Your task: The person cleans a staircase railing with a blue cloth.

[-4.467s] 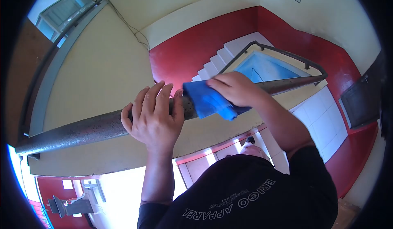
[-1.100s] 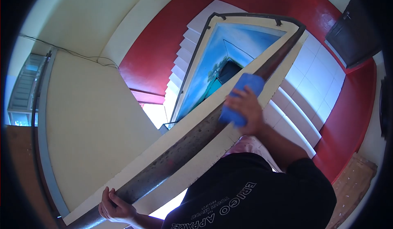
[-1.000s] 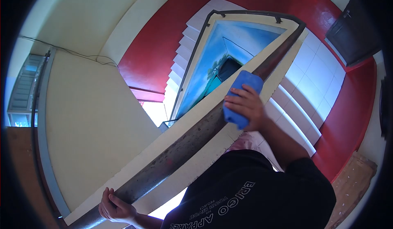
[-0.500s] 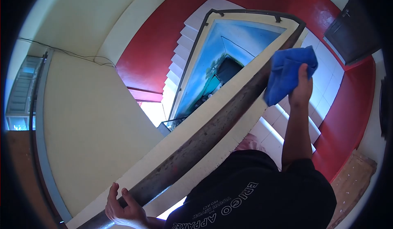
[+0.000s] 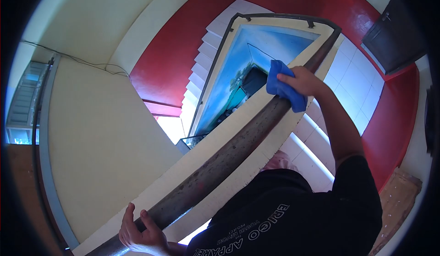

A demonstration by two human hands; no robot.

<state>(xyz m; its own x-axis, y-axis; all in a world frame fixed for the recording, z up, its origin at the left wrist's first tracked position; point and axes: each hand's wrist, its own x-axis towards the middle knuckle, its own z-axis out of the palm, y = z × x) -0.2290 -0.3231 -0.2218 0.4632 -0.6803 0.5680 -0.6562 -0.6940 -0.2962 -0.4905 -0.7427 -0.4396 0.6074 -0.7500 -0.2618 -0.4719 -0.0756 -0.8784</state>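
Blue cloth (image 5: 283,91) has shifted across the handrail (image 5: 220,160).

The blue cloth (image 5: 282,91) was matt, creased fabric; the dark handrail (image 5: 229,150) resembled metal, its surface blotched and rough, glossier toward the lower end. The cream wall (image 5: 105,155) appeared smooth and matt, the red wall (image 5: 174,59) glossy. Floor tiles (image 5: 355,79) were smooth and shiny, the black shirt (image 5: 307,224) matt fabric, the brown board (image 5: 396,205) scuffed and wood-like.
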